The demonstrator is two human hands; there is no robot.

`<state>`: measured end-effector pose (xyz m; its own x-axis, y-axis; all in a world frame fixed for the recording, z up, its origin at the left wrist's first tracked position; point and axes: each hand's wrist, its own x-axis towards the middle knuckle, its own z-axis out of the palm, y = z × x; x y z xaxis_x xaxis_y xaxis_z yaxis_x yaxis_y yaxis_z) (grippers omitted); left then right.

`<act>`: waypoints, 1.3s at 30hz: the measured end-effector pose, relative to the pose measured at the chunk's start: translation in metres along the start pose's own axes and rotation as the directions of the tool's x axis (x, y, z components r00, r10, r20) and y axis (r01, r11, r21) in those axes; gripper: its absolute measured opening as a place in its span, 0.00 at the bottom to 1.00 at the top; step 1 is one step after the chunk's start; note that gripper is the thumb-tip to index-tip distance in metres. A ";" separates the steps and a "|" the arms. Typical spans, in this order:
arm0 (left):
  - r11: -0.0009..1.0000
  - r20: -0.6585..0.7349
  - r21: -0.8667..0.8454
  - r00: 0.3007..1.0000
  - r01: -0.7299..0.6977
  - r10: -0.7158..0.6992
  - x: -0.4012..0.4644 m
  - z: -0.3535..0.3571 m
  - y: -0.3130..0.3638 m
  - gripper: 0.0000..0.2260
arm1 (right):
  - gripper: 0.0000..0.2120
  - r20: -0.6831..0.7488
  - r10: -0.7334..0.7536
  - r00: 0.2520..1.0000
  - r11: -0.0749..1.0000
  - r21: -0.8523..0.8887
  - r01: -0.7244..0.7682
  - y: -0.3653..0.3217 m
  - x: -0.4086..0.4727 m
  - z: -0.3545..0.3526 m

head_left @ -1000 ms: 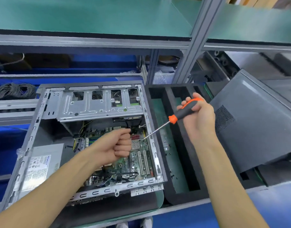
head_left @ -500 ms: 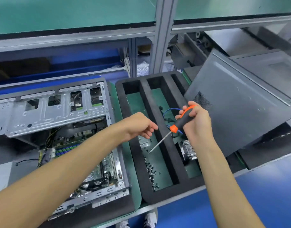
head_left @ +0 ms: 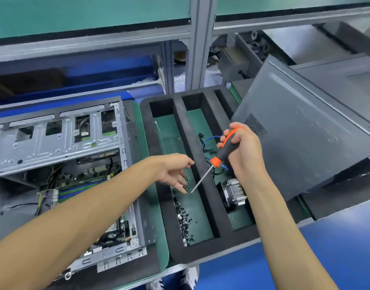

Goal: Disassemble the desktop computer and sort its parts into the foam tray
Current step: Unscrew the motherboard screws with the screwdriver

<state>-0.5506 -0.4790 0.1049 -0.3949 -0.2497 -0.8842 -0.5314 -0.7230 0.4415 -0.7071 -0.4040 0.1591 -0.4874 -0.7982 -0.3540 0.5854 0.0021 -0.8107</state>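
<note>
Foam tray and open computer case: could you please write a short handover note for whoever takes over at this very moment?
Left hand: open, fingers spread low over the foam tray's left compartment, just above the pile of screws; a screw or two seems to be at its fingertips.
Right hand: grips the screwdriver, tip pointing down into the same compartment.
Done: side panel off, leaning at the right; heatsink and cables in the middle compartment; many screws collected.
Left: the computer case still holds the motherboard and drive cage.
</note>
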 end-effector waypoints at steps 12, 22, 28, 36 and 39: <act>0.765 -0.033 0.022 0.765 -0.643 0.644 -0.136 -0.067 -0.014 0.12 | 0.12 0.293 -0.046 0.955 0.976 0.217 -0.019 0.003 -0.043 0.103; 0.628 0.028 0.450 0.713 -0.635 0.701 -0.186 -0.135 -0.118 0.10 | 0.09 0.505 -0.037 0.863 0.988 -0.113 0.108 0.071 -0.089 0.181; 0.639 -0.262 0.652 0.668 -0.409 0.696 -0.167 -0.153 -0.158 0.09 | 0.09 0.664 -0.068 0.745 0.247 -0.712 0.657 0.100 -0.092 0.174; 0.495 -0.176 0.869 0.935 0.000 0.309 -0.135 -0.159 -0.199 0.26 | 0.04 0.679 -0.141 0.721 0.301 -0.664 0.684 0.119 -0.103 0.184; 0.512 -0.168 0.857 0.914 -0.048 0.368 -0.136 -0.158 -0.200 0.22 | 0.04 0.615 -0.283 0.736 0.333 -0.656 0.677 0.115 -0.102 0.186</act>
<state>-0.2721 -0.4026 0.1130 -0.4304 -0.6030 -0.6717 -0.8958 0.1939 0.4000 -0.4695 -0.4350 0.1887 -0.1259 -0.9585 0.2560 -0.5603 -0.1442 -0.8157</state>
